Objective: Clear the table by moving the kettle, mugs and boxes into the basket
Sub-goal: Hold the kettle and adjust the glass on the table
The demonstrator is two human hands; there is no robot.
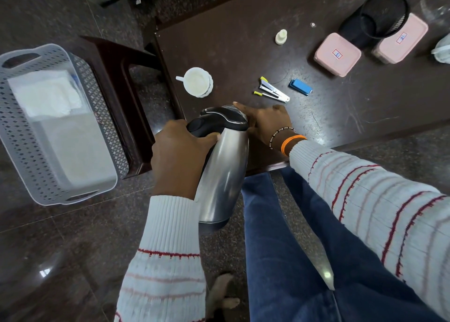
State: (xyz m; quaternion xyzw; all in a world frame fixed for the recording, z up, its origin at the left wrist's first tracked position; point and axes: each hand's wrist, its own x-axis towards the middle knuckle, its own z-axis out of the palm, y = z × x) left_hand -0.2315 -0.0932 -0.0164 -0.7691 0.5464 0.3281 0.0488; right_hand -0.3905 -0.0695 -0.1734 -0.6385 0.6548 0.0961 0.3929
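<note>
Both arms wear a pale knitted sweater with thin red and faded pink stripes running across the sleeves. The left hand (179, 156) comes out of a plain white ribbed cuff, the first red stripe sitting a little way up the sleeve. At the right hand (266, 123) the wrist carries two bands: an orange one against the ribbed cuff, and a thin beaded bracelet in dark and light beads just beyond it. Below, dark blue jeans cover the legs, and a bare foot (220, 295) shows on the floor.
</note>
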